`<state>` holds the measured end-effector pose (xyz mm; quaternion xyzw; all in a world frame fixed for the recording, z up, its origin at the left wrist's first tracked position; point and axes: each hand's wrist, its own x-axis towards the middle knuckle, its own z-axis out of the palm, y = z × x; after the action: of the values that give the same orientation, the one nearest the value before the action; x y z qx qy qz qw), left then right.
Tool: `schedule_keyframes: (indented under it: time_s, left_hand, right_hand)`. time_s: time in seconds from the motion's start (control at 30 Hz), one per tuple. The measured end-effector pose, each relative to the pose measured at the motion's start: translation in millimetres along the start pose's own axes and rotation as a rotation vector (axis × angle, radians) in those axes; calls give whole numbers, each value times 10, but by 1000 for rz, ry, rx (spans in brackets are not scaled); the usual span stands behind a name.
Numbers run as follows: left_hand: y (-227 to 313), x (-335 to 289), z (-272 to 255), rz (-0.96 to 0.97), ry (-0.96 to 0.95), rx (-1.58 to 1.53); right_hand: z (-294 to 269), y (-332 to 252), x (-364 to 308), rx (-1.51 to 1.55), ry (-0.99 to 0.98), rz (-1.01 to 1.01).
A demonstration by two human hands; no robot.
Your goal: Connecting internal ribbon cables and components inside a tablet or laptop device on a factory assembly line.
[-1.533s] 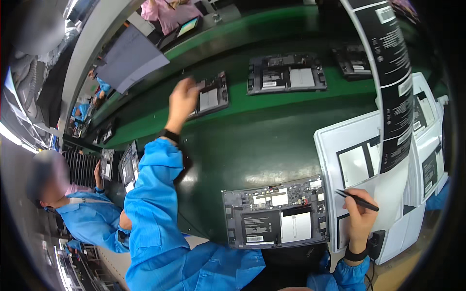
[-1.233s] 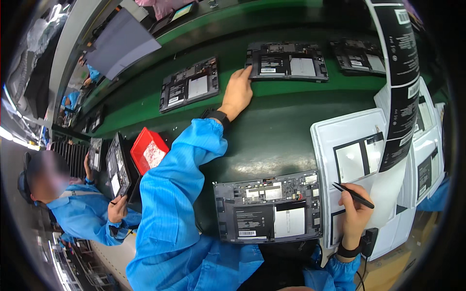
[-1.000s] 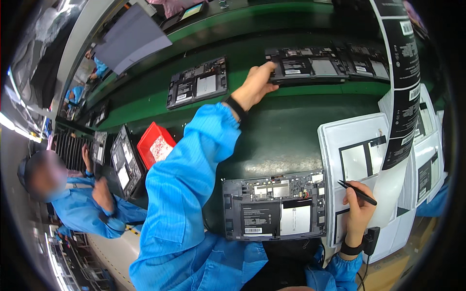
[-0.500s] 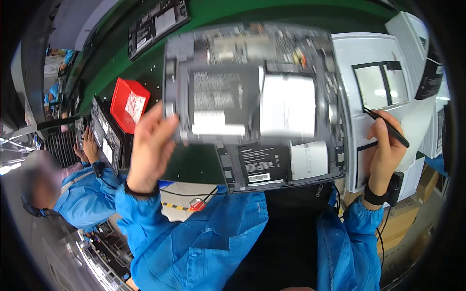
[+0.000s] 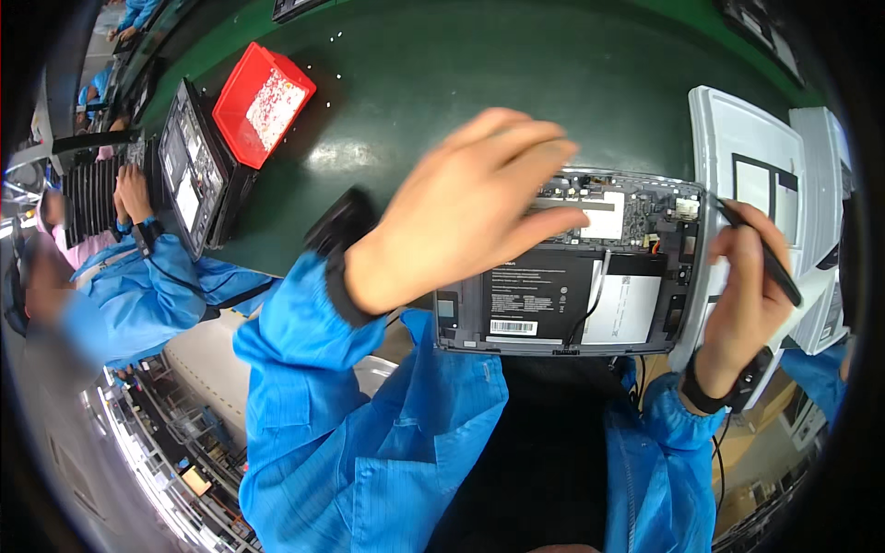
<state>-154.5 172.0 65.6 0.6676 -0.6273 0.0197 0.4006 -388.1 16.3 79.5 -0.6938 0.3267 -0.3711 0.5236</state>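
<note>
An opened flat electronic device (image 5: 572, 295) lies in front of me, its circuit boards along the far side. A black labelled battery and a white panel fill its near half. My left hand (image 5: 470, 203), blurred by motion, is over the device's far left part with fingers stretched and thumb apart. It holds nothing and hides that corner; I cannot tell whether it touches the device. At the device's right edge, my right hand (image 5: 751, 276) is closed on black tweezers (image 5: 779, 267), their tip toward the far right corner.
A red bin (image 5: 230, 106) with small white and red bits stands left on the green table (image 5: 442, 74). Beside it is a stack of opened devices (image 5: 198, 166), near a co-worker's hands (image 5: 134, 194). White trays (image 5: 714, 129) stand at right.
Half a second ago my left hand held an opened device raised above another one. Now that hand is empty and farther right, over a single device. My right hand keeps the tweezers.
</note>
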Motion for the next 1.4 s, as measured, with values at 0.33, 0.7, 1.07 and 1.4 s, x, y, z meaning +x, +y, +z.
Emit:
schedule_keyframes:
  time_s: [0.33,0.7,1.07,1.4]
  left_hand:
    - [-75,137,148,-91,-321,-154]
    - [-205,-60,139,44,-234,-55]
    - [-174,-78,144,76,-209,7]
    - [-189,-85,181,49,-220,-34]
  right_hand:
    - [604,-58,-182,167,-92,283]
    - [696,146,-119,-46,-184,162]
    - [729,122,-114,-60,-197,145]
    - [695,134,-96,-136,-263,-37]
